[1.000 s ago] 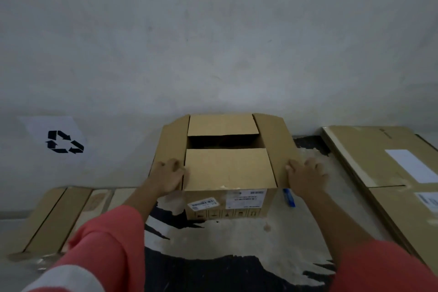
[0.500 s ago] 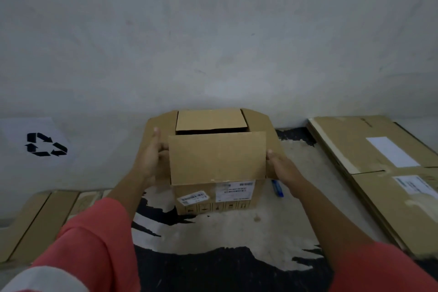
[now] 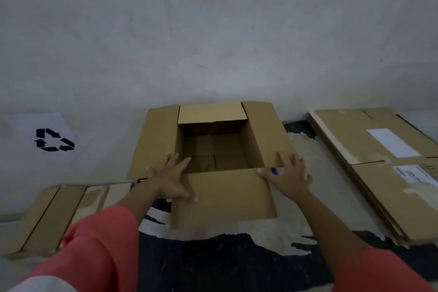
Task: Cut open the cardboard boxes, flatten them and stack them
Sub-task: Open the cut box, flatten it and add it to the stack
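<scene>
The open brown cardboard box [image 3: 213, 149] sits on the floor against the far wall, in the middle of the scene, with all four top flaps folded outward. The left hand [image 3: 171, 179] lies flat across the near left corner, fingers spread wide, thumb on the near flap [image 3: 225, 197]. The right hand [image 3: 288, 175] rests on the near right corner, fingers splayed and holding nothing.

To flatten it well, I judge the bottom seam needs opening first; then push opposite corners toward each other so the walls fold along their creases rather than buckle, keeping palms flat on the flaps.

A small blue object [image 3: 275, 170], perhaps a cutter, shows only as a sliver beside the right thumb; what it is cannot be told. The box's bottom is dim, so whether it is taped or cut is unclear. The flattened brown cardboard stack [image 3: 379, 168] at right and the folded cardboard sheets [image 3: 59, 211] at near left both run partly out of view or behind the pink sleeves [image 3: 94, 251].
</scene>
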